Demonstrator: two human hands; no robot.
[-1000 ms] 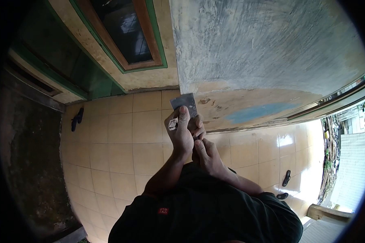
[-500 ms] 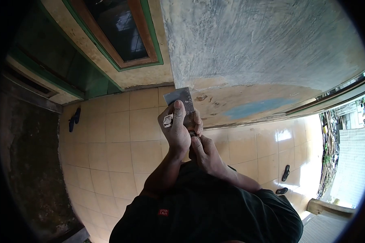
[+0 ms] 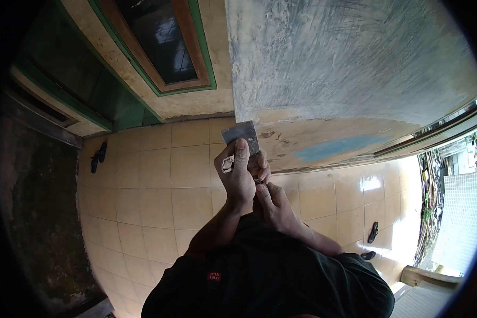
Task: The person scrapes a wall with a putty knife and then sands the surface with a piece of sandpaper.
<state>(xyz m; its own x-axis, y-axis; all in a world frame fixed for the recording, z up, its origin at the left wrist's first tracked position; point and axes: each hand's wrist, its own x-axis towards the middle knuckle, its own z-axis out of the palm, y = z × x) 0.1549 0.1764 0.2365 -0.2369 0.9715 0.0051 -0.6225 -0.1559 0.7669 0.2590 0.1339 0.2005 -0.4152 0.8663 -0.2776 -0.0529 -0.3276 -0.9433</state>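
A flat metal scraper blade (image 3: 243, 133) with pale smears points up and away, near the lower corner of the plastered wall (image 3: 350, 58). My left hand (image 3: 238, 175) is closed round the scraper, thumb laid along the blade, with a crumpled whitish scrap (image 3: 227, 164) held at its finger side. Just below and to the right, my right hand (image 3: 274, 204) is closed, its thumb and fingers pinched at a small dark part by the scraper's lower end. My palms hide most of that part, so what it is cannot be made out.
Tiled floor (image 3: 153, 206) spreads below the wall. A green-framed window (image 3: 159, 47) is at the upper left. Dark sandals (image 3: 373, 232) lie on the right, another dark pair (image 3: 98, 157) at the left. A blue patch (image 3: 339, 148) marks the low wall.
Both hands and the scraper appear slightly lower and further right in the view. The wall and window have shifted a little too. The grip looks the same.
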